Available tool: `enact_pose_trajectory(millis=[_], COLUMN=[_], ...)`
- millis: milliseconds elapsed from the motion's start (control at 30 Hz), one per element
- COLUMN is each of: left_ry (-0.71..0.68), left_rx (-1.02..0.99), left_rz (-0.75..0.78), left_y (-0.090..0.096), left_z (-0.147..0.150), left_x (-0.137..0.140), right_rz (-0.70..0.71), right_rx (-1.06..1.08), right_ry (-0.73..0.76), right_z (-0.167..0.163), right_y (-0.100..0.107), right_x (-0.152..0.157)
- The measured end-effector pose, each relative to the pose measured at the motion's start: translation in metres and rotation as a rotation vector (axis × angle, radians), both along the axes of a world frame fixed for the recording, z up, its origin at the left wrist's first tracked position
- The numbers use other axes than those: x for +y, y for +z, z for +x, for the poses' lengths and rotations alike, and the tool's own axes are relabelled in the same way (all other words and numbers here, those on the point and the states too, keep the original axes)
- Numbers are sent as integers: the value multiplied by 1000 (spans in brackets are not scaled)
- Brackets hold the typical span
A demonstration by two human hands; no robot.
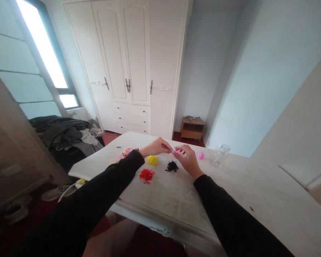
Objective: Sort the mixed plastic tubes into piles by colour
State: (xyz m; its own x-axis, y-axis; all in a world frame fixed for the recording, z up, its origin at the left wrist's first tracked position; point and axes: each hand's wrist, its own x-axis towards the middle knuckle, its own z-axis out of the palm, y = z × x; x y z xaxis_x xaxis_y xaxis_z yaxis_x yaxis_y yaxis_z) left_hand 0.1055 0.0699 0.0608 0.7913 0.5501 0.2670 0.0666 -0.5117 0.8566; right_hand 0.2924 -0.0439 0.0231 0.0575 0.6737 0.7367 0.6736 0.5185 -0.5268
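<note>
My left hand [159, 145] is closed in a pinch, its fingertips meeting those of my right hand [187, 157] above the table. Something small and thin is between the fingertips, too tiny to name. Bright pink material [178, 154] shows among my right fingers; whether it is held or lies behind them I cannot tell. Below my hands lies a pile of small black pieces [172, 165]. Piles of yellow pieces [152, 160] and red pieces [146, 175] lie nearer my left arm. A mixed-colour pile [127, 153] is partly hidden behind my left wrist.
On the white table [246, 185], a round pink object [200, 155] and a clear glass jar [223, 151] stand to the right. A small dark piece [251, 208] lies farther right. Clothes [66, 135] are heaped at left; a white wardrobe [136, 53] stands behind.
</note>
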Motion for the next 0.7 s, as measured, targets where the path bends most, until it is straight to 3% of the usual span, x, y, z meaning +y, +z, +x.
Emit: enact_pose_trajectory(millis=[200,467,700], left_ry=[-123,18,10], left_rx=[-16,-38,-162], left_rz=[-19,-105,-177], left_y=[-8,-23,-27], left_z=[29,4,7], left_x=[13,39,34], right_rz=[-17,-168,-245], right_rx=[50,185,152], right_ry=[-62,-190,-227], right_z=[4,13,20], right_y=[1,-8,-12], right_x=[2,10,12])
